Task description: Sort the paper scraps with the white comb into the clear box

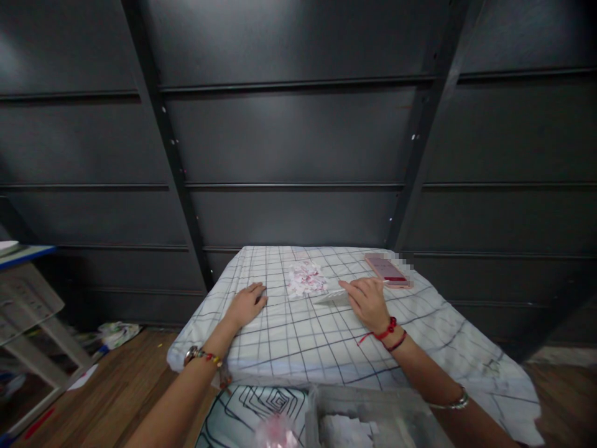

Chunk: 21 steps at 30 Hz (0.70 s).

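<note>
My left hand (245, 305) lies on the white checked cloth (280, 336), fingers stretched out and nothing in it. To its right is a loose pile of small white pieces with pink-red marks (308, 279). My right hand (368, 303) grips a thin, pale, flat card-like sheet (333, 299), its free edge pointing left and tilted over the cloth just below the pile. What exactly the sheet is, I cannot tell. Just behind the right hand lies a phone in a pink case (389, 272).
A clear plastic bin (392, 401) holding white paper-like pieces (347, 430) stands at the near edge. Beside it, a pink see-through bag (276, 432) rests on a patterned surface (242, 407). A blue-edged table (28, 254) is at left. Dark panels (289, 137) form the wall behind.
</note>
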### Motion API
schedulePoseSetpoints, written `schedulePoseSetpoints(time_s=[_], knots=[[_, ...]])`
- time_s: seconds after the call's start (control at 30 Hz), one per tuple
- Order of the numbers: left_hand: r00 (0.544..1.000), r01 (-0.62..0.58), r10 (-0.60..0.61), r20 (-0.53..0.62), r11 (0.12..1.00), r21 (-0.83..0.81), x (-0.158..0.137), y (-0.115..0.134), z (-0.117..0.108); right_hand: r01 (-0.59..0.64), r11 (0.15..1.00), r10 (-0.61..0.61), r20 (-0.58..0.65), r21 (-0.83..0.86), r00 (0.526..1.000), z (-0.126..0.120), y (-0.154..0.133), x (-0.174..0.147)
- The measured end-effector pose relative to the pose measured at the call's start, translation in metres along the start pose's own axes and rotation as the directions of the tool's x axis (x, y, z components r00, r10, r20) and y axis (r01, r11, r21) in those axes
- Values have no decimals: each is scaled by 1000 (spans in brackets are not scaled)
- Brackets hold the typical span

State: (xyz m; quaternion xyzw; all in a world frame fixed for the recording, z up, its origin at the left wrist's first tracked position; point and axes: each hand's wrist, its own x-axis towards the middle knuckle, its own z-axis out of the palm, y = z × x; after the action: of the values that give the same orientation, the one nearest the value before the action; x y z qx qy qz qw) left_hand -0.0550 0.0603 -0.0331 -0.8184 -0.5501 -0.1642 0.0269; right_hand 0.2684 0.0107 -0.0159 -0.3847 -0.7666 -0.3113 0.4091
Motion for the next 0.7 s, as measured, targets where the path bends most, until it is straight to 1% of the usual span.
schedulePoseSetpoints(time_s=[0.13, 0.27, 0.37, 0.47, 0.57, 0.7], knots=[[1000, -17, 16, -13, 1000, -21, 0, -1, 0, 40, 996, -41, 22, 74, 999, -3, -3, 2], [1000, -10, 9, -26, 999, -53, 1, -3, 3, 54, 993, -54, -7, 108, 999, -2, -2, 0], [999, -15, 13, -31, 999, -52, 1, -4, 5, 6, 996, -2, -47, 87, 999, -1, -1, -3], [999, -31, 29, -36, 998, -54, 1, -6, 6, -68, 996, 70, -20, 59, 997, 0, -1, -3], [999, -39, 37, -37, 998, -55, 1, -7, 6, -56, 998, 55, 24, 42, 998, 0, -2, -2], [999, -28, 28, -23, 999, -22, 1, -5, 5, -8, 1000, 7, 38, 20, 999, -1, -2, 1]])
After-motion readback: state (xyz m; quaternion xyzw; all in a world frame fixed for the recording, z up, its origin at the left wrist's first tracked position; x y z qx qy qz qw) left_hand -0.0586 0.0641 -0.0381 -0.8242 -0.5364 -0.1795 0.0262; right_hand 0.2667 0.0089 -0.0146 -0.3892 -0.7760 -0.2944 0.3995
